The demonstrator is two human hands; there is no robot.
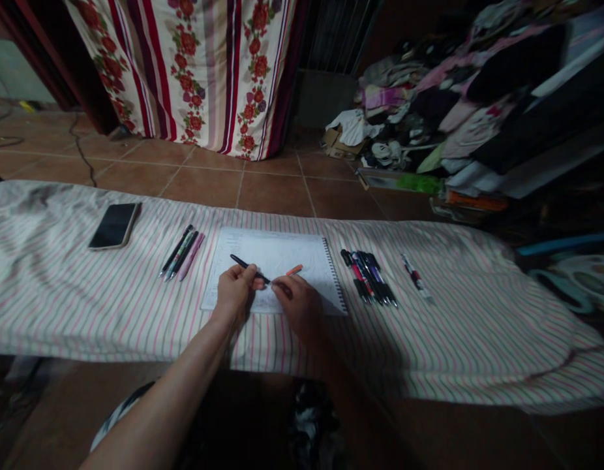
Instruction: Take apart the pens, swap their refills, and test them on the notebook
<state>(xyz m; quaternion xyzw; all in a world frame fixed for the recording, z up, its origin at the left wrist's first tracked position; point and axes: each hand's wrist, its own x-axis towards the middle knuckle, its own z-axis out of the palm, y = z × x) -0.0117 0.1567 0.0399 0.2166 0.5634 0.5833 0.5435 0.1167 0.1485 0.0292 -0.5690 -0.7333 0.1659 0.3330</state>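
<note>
A spiral notebook (277, 245) lies on the striped cloth in front of me. My left hand (237, 287) is closed around a black pen (241, 263), held slantwise above the page with one end pointing down to the right. At that lower end my right hand (296, 297) pinches with thumb and fingertips, which partly hide the tip. Just beyond the right fingers shows a small orange piece (295, 269); whether it is held or lies on the page I cannot tell.
Left of the notebook lie several pens (181, 253) and a phone (115, 226). To its right is a group of several pens (369, 277), with a single pen (416, 277) farther right. Beyond the cloth (458, 326) are a floral curtain (189, 72) and a clothes pile (419, 111).
</note>
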